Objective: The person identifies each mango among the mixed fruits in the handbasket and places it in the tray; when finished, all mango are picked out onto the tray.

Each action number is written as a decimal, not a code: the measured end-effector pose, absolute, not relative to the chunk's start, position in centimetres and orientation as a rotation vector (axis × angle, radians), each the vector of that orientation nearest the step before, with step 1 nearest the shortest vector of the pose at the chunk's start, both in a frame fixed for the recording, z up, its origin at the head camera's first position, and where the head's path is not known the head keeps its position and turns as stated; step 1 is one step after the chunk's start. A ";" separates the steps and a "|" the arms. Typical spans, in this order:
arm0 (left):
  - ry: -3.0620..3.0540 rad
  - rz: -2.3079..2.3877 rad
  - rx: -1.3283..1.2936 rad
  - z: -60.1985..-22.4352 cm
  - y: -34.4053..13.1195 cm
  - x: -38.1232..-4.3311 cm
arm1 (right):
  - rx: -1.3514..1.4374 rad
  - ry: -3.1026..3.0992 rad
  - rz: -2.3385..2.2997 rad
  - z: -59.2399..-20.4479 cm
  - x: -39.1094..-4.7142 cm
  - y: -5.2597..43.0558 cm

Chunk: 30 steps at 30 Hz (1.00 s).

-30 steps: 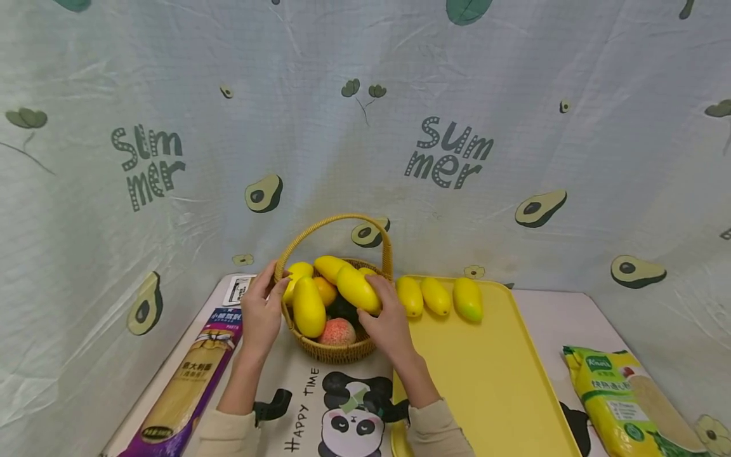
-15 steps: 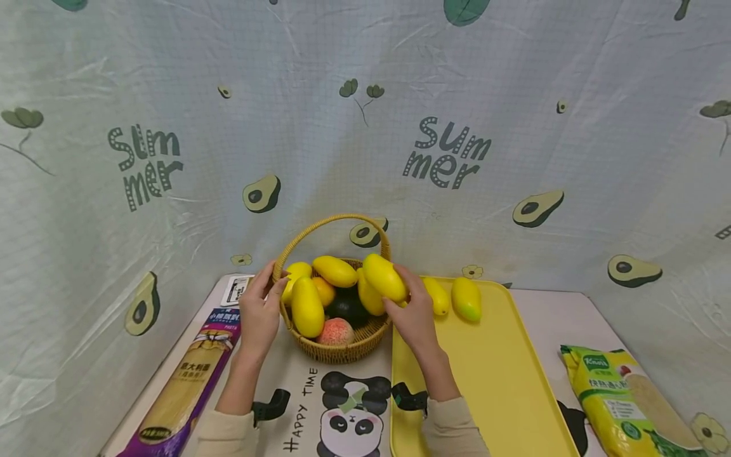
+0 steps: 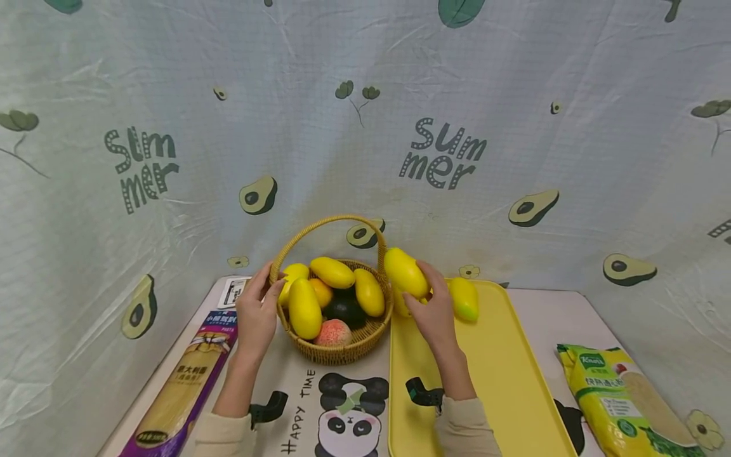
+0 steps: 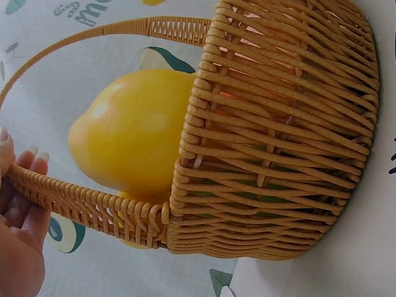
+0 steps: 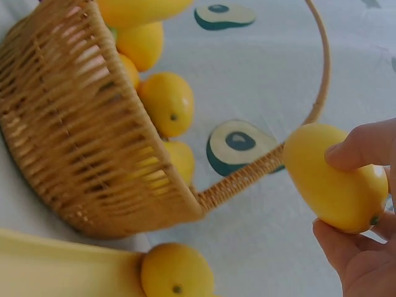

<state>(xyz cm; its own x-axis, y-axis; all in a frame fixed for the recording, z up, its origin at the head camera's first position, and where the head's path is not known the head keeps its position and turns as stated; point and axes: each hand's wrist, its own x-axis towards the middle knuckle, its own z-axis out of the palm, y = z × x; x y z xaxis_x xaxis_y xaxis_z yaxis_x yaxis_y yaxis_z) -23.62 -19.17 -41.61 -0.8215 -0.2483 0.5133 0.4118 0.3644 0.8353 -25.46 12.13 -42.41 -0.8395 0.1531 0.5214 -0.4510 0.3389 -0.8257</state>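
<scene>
My left hand pinches the handle of a woven basket low on its left side; the left wrist view shows fingers and thumb around the handle. A yellow mango is in my right hand, held between thumb and fingers just right of the basket, over the yellow tray's far left corner. Inside the basket lie several yellow mangoes, an orange fruit, a dark green avocado-like fruit and a reddish peach.
On the yellow tray, a greenish-yellow mango lies at the far edge, with more mangoes partly hidden behind my right hand. A purple pasta packet is at the left, a yellow Knorr bag at the right. A printed curtain hangs behind.
My right hand has lifted the mango out of the basket and carried it right, past the rim to above the tray. My left hand has stayed on the handle.
</scene>
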 end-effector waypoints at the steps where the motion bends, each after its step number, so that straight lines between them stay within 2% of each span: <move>1: -2.056 -1.495 -0.139 -41.6 -19.2 -23.6 | 0.251 -2.088 1.528 -42.4 -25.5 12.4; 30: -2.055 -1.492 -0.131 -41.6 -19.1 -23.7 | 0.045 -2.108 1.389 -43.5 -26.2 18.6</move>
